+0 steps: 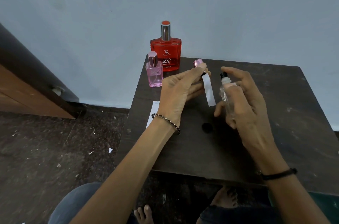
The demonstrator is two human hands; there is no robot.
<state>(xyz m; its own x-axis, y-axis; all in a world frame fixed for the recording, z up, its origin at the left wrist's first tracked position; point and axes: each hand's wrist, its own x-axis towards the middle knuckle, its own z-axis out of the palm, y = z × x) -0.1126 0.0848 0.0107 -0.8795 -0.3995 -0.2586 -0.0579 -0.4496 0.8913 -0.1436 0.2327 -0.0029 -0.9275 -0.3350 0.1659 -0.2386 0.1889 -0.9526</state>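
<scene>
My left hand [180, 89] pinches the top of a white paper strip [208, 90] between thumb and fingers, and the strip hangs down over the table. A pink cap [198, 63] shows just behind that thumb; whether the hand holds it I cannot tell. My right hand [240, 99] grips a small clear glass bottle [226, 95] upright, its forefinger arched over the black spray nozzle [223, 75]. The nozzle sits a little to the right of the strip.
The dark wooden table [275, 123] carries a large red perfume bottle [166, 53] and a small pink bottle [154, 74] at its far left corner. A second white strip [153, 113] lies near the left edge. A black cap [207, 127] rests mid-table. A wooden door [27, 86] stands left.
</scene>
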